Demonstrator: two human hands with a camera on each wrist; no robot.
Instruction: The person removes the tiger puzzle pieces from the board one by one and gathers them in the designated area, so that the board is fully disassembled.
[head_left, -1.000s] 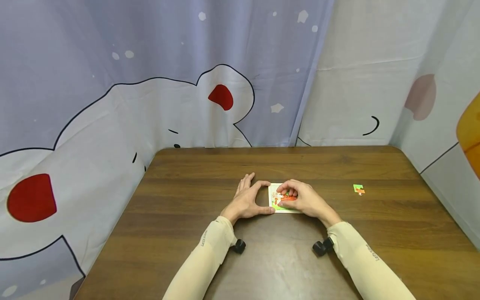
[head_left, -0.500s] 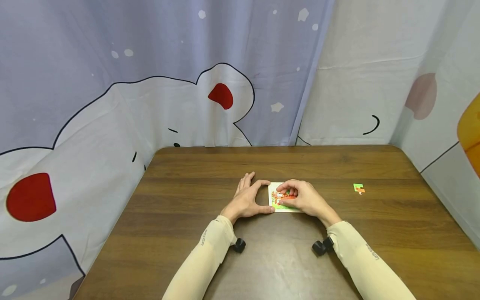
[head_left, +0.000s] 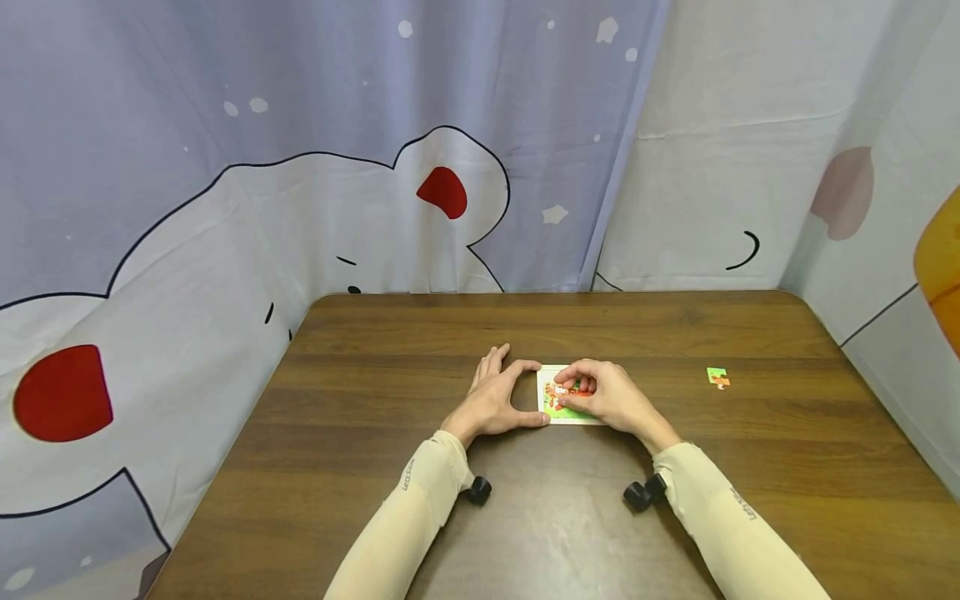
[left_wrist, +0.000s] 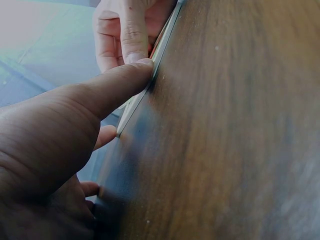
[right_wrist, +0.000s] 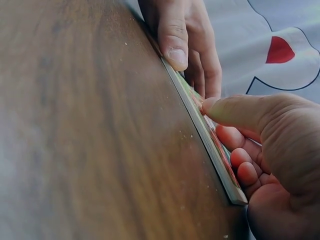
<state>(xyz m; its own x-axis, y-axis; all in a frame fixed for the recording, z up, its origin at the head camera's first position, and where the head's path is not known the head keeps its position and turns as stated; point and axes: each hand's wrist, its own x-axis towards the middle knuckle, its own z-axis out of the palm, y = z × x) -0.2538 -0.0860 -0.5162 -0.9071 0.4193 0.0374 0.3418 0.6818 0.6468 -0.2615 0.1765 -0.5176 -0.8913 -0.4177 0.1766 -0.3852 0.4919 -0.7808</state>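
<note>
A small jigsaw puzzle with a white-edged tray (head_left: 542, 385) and a red, orange and green picture lies flat on the table. My left hand (head_left: 491, 404) holds the tray by its left corners, index finger at the far one and thumb at the near one. The other left fingers spread on the tabletop. Over the picture, my right hand (head_left: 611, 398) has curled fingers and pinches a puzzle piece (head_left: 562, 391) between thumb and fingertips. That hand hides the right part of the tray. In the right wrist view, the tray (right_wrist: 200, 125) shows edge-on.
One loose green and orange puzzle piece (head_left: 717, 378) lies to the right on the brown wooden table (head_left: 360, 375). Behind the table hangs a printed curtain (head_left: 337, 217). A black camera is on each wrist.
The pinched piece has shifted slightly within the tray, and the white gap beside it has shrunk, with more of the picture joined. My left hand stays where it was.
</note>
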